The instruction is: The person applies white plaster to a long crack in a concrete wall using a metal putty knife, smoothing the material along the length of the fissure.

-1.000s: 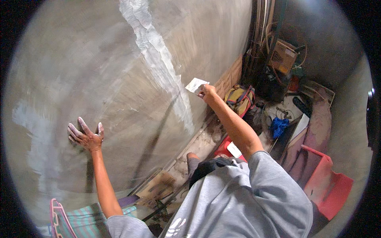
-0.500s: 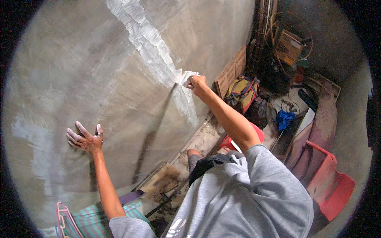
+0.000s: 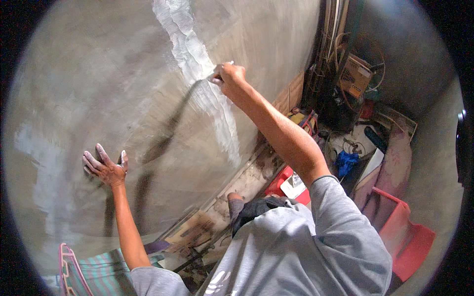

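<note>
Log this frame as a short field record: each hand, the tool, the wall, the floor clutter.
left hand: flat on the wall, fingers spread, holding nothing
right hand: raised, gripping a scraper
scraper: mostly hidden by the hand, blade against the white strip
wall: grey, bare
white strip: wet-looking filler band running down the wall
floor clutter: red bin, blue rag, cardboard

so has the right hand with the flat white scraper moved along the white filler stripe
Yes: the right hand has climbed up the white filler stripe on the wall, away from the floor clutter.
</note>
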